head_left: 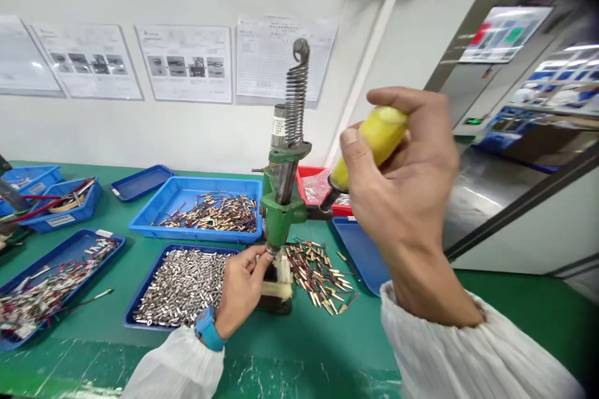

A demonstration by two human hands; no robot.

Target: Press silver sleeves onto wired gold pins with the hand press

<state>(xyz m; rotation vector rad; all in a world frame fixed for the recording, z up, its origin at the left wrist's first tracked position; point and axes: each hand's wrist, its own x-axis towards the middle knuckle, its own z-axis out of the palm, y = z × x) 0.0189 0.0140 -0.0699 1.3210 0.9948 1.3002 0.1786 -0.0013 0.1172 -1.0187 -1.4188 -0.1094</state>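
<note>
A green hand press [281, 212] with a tall coil spring [296, 100] stands in the middle of the bench. Wrapped round the yellow grip of its lever handle [381, 137] is my right hand [407, 181], raised to the right of the press. My left hand [246, 283] is closed in a pinch just under the press ram; the small thing at its fingertips is mostly hidden. Left of that hand, a dark blue tray [128, 315] holds many small metal sleeves [187, 283]. Thin wired parts with brass-coloured ends [322, 274] lie in a loose pile right of the press base.
Behind is a blue tray [140, 224] of similar wired parts. A long tray [110, 255] of wires lies at far left, near a tool bin [60, 218]. A red bin [304, 173] and a blue tray [360, 249] sit to the right. Papers [185, 87] hang on the wall.
</note>
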